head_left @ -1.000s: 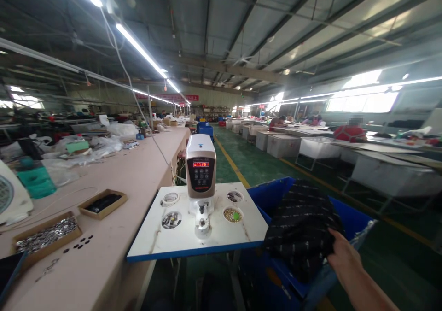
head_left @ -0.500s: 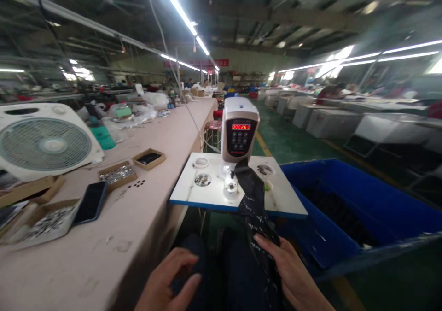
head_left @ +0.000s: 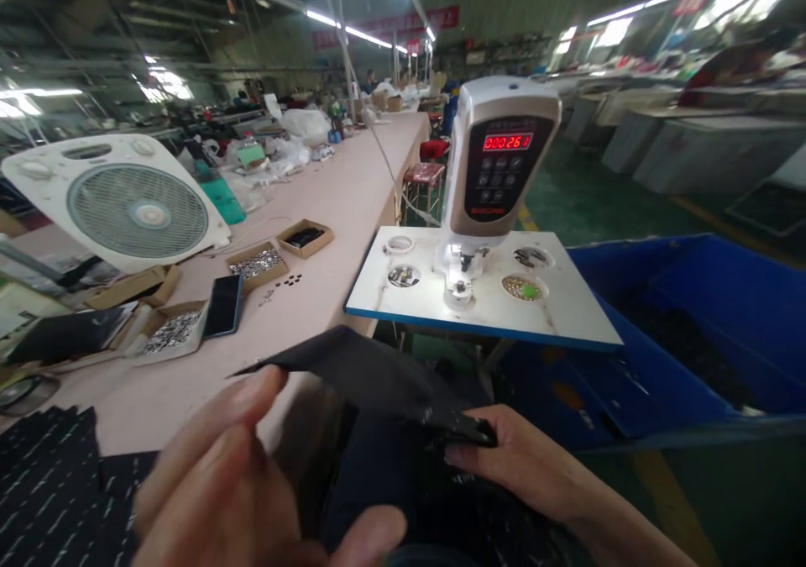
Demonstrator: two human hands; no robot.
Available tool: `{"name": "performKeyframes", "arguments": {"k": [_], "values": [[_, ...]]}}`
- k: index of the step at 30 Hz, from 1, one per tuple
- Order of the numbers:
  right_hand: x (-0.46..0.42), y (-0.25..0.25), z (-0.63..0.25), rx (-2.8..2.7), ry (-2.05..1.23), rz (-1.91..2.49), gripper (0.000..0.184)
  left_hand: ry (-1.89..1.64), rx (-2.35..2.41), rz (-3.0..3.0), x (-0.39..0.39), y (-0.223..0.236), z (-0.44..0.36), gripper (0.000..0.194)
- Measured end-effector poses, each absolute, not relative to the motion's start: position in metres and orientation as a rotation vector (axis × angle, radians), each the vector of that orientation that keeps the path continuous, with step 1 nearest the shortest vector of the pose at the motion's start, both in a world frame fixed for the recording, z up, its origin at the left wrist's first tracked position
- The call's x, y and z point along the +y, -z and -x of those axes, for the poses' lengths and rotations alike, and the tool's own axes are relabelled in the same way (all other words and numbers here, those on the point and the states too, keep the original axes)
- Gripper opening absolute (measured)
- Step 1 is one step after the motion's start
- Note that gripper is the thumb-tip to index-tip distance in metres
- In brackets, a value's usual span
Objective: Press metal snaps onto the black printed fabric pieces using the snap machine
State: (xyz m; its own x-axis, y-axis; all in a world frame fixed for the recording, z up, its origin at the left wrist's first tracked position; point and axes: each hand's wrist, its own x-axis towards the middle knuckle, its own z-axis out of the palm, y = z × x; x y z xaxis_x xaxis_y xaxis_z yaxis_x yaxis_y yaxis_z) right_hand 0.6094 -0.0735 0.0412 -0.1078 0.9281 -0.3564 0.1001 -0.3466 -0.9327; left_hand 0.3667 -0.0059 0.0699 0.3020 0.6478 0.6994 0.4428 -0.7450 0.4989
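Observation:
My right hand (head_left: 520, 466) is closed on a black fabric piece (head_left: 378, 374) with small white print, its thumb and fingers pinching a fold over my lap. From there the cloth stretches left as a plain dark flap. At the flap's left tip is my left hand (head_left: 245, 483), thumb and fingers apart; whether a fingertip touches the cloth is unclear. Beyond both hands stands a white and bronze press machine (head_left: 497, 155) with a red digit display. It is set in a white tabletop (head_left: 403, 307) with round wells of small metal parts.
Along the left runs a long table (head_left: 353, 206) with a box fan (head_left: 144, 206), a phone (head_left: 223, 305), boxes of metal fittings (head_left: 255, 266) and black printed cloth (head_left: 50, 475). A blue bin (head_left: 667, 273) with dark contents stands right of the machine.
My right hand has brought the fabric from the blue bin to my lap. My left hand has come into view and risen to the flap's end. The view has turned right and come closer to the machine.

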Motion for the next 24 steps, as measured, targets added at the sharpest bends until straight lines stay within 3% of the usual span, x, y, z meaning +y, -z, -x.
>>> {"name": "performKeyframes", "arguments": {"k": [3,7,10,12,13,15,18,20,24], "values": [[-0.068,-0.039,-0.606,-1.235,-1.545,1.475,0.036,-1.507,0.695,-2.64,-0.001,-0.079,-0.372,0.098],[-0.066,-0.046,-0.604,-1.35,-1.635,1.381,0.031,-0.679,0.512,-2.606,0.021,-0.065,-0.386,0.095],[-0.067,-0.049,-0.607,-1.443,-1.526,1.522,0.02,-0.195,0.603,-2.024,0.033,-0.042,-0.392,0.06],[-0.068,-0.047,-0.61,-1.539,-1.225,1.699,0.015,0.011,0.595,-1.633,0.034,-0.028,-0.395,0.036],[-0.069,-0.045,-0.611,-1.592,-0.996,1.765,0.02,0.065,0.591,-1.48,0.033,-0.022,-0.396,0.033],[-0.072,-0.042,-0.61,-1.678,-0.47,1.801,0.029,0.092,0.619,-1.271,0.029,-0.012,-0.398,0.039],[-0.08,-0.039,-0.6,-1.726,0.077,1.667,0.02,-0.007,0.714,-1.086,0.023,-0.006,-0.401,0.042],[-0.087,-0.037,-0.59,-1.777,0.115,1.573,0.01,-0.087,0.749,-0.994,0.019,-0.005,-0.402,0.044],[-0.095,-0.023,-0.579,-1.823,-0.071,1.569,0.011,-0.186,0.759,-0.904,0.014,-0.008,-0.4,0.044]]}}
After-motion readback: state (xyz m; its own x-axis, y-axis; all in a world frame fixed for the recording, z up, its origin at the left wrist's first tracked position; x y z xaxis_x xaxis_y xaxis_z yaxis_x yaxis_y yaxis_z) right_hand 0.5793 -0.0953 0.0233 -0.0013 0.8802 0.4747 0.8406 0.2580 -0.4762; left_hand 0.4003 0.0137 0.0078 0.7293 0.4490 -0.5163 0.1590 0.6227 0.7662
